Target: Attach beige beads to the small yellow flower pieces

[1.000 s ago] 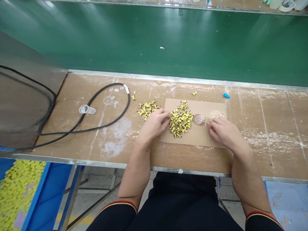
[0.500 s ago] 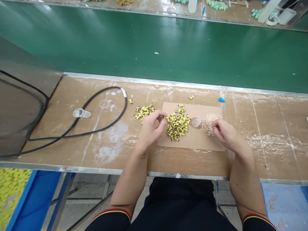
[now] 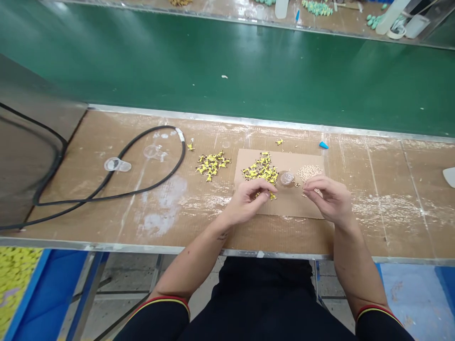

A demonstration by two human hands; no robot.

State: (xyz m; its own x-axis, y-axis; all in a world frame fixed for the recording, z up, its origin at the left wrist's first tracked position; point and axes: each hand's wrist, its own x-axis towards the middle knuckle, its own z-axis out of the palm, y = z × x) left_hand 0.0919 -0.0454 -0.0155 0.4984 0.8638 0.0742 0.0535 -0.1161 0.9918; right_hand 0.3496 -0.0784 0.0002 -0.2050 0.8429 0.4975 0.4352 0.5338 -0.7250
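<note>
Both hands have drawn back toward the near edge of the cardboard sheet (image 3: 291,203), which lies on the scuffed bench top (image 3: 391,189). Left of the sheet sits a loose yellow heap (image 3: 212,166); on it, a larger yellow heap (image 3: 261,170), with a clear round cap (image 3: 286,178) and beige pellets (image 3: 307,173) toward its right end. The left hand (image 3: 249,201) hangs over the larger heap's near side, fingers (image 3: 270,187) curled together; the right hand (image 3: 329,199) hovers below the pellets, fingers (image 3: 309,187) curved inward. Whether either holds a piece, I can't tell. Looks like piece-by-piece fingertip work on the yellow heap; the next move calls for a fine pinch.
</note>
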